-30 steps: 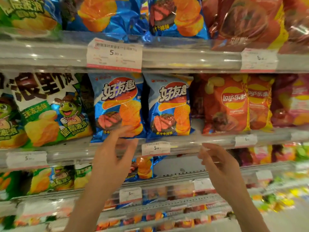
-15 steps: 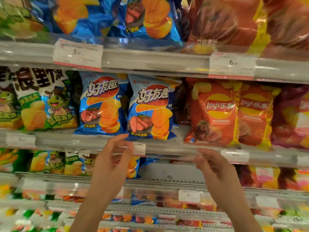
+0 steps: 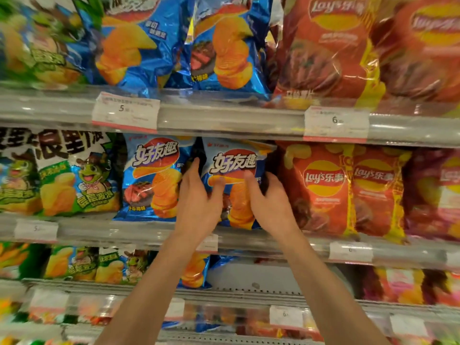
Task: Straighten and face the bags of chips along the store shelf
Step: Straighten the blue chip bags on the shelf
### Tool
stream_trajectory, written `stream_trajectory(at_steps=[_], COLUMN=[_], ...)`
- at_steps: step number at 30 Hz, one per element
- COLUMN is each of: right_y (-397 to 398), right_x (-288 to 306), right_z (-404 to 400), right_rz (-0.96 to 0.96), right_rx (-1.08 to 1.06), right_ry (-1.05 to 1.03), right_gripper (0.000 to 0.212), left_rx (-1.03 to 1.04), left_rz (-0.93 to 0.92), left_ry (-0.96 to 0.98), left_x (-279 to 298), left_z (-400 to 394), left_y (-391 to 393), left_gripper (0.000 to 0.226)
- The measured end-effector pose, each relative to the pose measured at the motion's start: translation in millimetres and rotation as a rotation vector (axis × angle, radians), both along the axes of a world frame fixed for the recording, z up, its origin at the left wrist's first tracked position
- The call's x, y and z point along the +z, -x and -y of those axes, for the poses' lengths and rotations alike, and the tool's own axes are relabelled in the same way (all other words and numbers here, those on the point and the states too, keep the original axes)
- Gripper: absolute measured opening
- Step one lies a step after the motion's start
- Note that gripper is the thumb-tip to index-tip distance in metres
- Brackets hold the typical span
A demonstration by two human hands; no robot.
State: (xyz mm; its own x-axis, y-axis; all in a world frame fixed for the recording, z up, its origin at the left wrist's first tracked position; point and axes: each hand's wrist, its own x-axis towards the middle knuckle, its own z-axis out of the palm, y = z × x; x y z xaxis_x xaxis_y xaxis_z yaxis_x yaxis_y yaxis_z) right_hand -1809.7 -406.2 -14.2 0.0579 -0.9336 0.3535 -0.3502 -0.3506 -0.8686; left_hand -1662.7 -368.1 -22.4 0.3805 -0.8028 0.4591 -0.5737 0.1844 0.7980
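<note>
Hands first: our left hand and right hand clasp the sides of one blue bag on the middle shelf, thumbs on its front, between another blue bag and a red bag. We judge the job barely begun: this bag sits slightly tilted, and the red ones look crowded and overlapping.
</note>
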Motion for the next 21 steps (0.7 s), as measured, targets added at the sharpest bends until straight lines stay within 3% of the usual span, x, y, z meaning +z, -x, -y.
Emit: stream_trajectory(at_steps=[4,9,15,21], right_y=[-10.4,-7.9,-14.3,-18.6], right_x=[-0.6,6.4,-2.7,-5.8], right_z=[12.0,18.7,19.6,24.8], right_rz=[0.182,0.204,0.170,0.089], right_rx=[0.014,0.061,-0.014,-0.105], right_ry=[-0.030,0.041,-0.044,-0.065], right_gripper=[0.042,0.034,0.062,0.061], left_rx=[-0.118,-0.199,-0.190,-0.171], left_rz=[-0.211,-0.417,-0.488,-0.495], left_ry=[-0.125,-0.090,0.043,0.016], left_x=[17.1,27.2,17.0,10.2], left_z=[21.7,41.0,52.9,62.1], left_y=[0.1,-6.7,-6.2,-7.2], left_gripper=[0.075,0.063,0.043,0.047])
